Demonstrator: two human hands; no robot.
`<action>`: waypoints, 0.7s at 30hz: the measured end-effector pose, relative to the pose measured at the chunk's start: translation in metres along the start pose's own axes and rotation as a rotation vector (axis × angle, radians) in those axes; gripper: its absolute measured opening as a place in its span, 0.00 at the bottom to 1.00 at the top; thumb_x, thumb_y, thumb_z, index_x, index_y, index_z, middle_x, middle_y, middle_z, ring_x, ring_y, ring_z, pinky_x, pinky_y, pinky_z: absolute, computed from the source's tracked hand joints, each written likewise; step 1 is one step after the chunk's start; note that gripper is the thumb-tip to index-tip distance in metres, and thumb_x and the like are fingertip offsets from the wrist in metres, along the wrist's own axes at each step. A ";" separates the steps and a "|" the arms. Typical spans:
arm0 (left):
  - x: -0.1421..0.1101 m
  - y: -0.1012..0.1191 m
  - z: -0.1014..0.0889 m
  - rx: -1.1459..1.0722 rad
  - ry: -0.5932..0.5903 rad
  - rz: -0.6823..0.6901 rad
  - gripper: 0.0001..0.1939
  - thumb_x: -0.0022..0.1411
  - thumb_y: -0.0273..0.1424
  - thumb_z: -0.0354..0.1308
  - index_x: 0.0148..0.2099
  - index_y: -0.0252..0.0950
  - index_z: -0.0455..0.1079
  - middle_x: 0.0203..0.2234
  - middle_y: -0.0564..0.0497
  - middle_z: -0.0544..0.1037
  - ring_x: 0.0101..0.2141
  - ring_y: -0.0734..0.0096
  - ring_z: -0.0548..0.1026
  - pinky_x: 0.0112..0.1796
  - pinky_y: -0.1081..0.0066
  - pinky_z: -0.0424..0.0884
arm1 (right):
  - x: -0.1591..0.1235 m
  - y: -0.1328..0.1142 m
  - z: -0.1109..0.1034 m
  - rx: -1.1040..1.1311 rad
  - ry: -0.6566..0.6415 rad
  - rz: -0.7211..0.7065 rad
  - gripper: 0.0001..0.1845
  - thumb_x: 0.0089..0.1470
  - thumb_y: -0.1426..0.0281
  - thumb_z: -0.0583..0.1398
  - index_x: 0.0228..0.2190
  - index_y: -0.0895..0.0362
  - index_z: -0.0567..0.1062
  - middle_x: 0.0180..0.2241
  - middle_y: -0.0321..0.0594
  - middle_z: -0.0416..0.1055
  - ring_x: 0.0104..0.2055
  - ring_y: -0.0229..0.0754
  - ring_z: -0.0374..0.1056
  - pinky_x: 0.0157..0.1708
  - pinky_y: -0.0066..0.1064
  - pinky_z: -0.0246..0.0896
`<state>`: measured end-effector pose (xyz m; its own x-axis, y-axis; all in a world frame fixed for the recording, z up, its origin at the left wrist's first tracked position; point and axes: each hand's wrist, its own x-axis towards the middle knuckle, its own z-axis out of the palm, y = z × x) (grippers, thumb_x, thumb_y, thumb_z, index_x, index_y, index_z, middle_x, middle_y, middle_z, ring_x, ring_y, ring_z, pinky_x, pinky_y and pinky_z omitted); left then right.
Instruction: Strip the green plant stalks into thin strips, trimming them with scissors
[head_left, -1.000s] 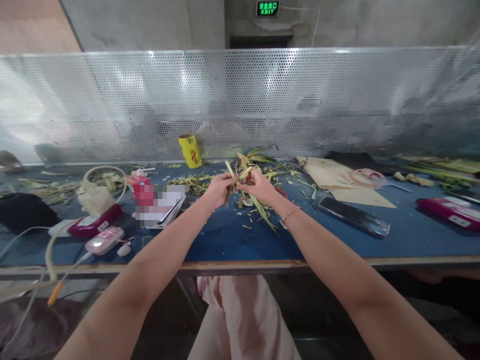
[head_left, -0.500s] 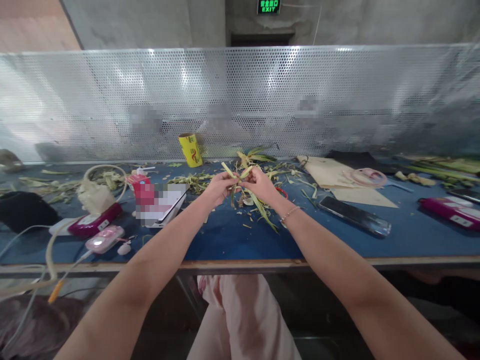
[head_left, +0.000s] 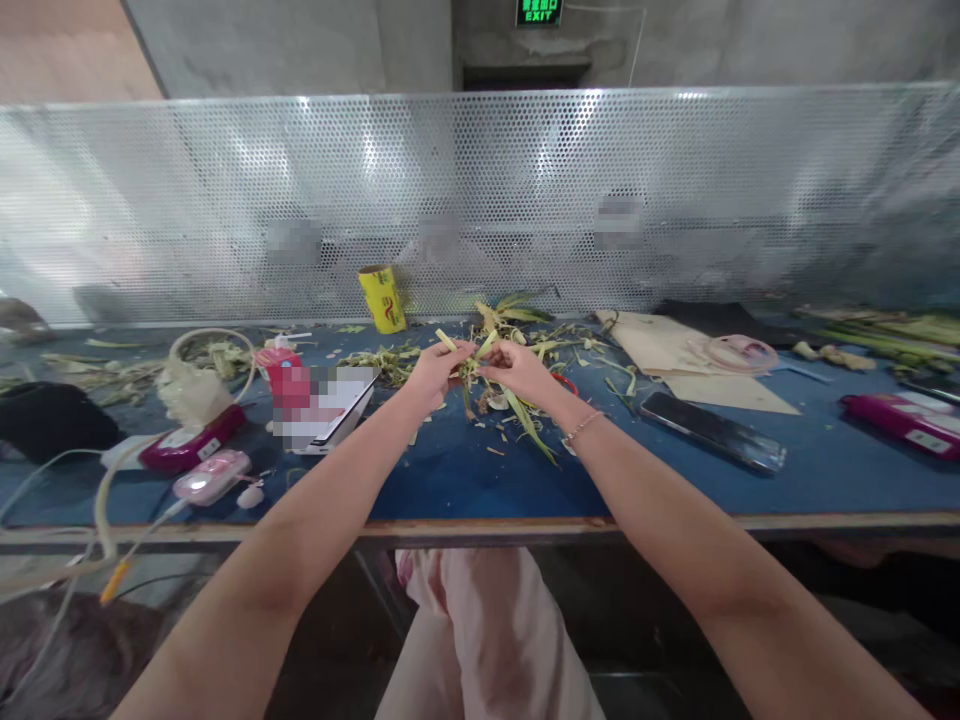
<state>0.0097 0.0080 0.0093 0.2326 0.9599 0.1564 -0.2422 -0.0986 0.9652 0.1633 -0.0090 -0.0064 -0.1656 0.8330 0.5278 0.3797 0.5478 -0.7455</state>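
Note:
Over the middle of the blue table, my left hand (head_left: 437, 372) and my right hand (head_left: 520, 372) work close together, both closed with pinched fingertips. A pale green leaf strip (head_left: 445, 341) pokes up from the left fingers. Another green leaf strip (head_left: 487, 346) rises at the right fingertips. Whether the two strips are one piece cannot be seen. Below and beside the right hand, a long green leaf (head_left: 531, 425) hangs or lies toward the table's front. Loose plant scraps (head_left: 388, 364) surround both hands.
A yellow cardboard tube (head_left: 382, 300) stands by the perforated metal screen (head_left: 480, 170). To the right lie a phone (head_left: 712, 432), brown paper (head_left: 652, 345) and green stalks (head_left: 885, 335). On the left are a red packet (head_left: 283, 378), a tablet-like device (head_left: 346, 402) and cables (head_left: 101, 510).
Both hands stay in nearly the same place, still pinching. The strip at the left fingers has shifted slightly left and down, and the fingertips have moved a little.

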 end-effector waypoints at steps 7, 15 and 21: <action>0.010 -0.005 -0.006 0.118 0.128 0.166 0.12 0.40 0.34 0.64 0.28 0.33 0.69 0.22 0.53 0.71 0.24 0.78 0.67 0.26 0.75 0.62 | 0.000 0.002 -0.002 -0.139 0.042 -0.033 0.05 0.49 0.68 0.56 0.27 0.57 0.70 0.26 0.40 0.70 0.28 0.39 0.65 0.31 0.34 0.60; 0.003 0.001 -0.003 0.572 0.137 0.410 0.05 0.44 0.29 0.59 0.28 0.33 0.70 0.21 0.54 0.72 0.24 0.76 0.67 0.28 0.74 0.62 | -0.004 -0.009 0.002 -0.298 0.072 -0.244 0.03 0.49 0.73 0.56 0.26 0.56 0.70 0.27 0.40 0.69 0.28 0.39 0.65 0.31 0.34 0.62; 0.003 0.001 0.000 0.590 0.027 0.437 0.05 0.46 0.26 0.57 0.29 0.34 0.72 0.21 0.54 0.73 0.25 0.76 0.68 0.28 0.74 0.63 | -0.002 -0.009 0.001 -0.156 0.161 -0.222 0.04 0.50 0.73 0.56 0.30 0.55 0.71 0.32 0.41 0.71 0.34 0.41 0.68 0.35 0.36 0.64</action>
<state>0.0105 0.0104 0.0105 0.2057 0.8058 0.5553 0.2416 -0.5917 0.7692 0.1594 -0.0153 -0.0007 -0.1184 0.6645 0.7378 0.4873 0.6863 -0.5399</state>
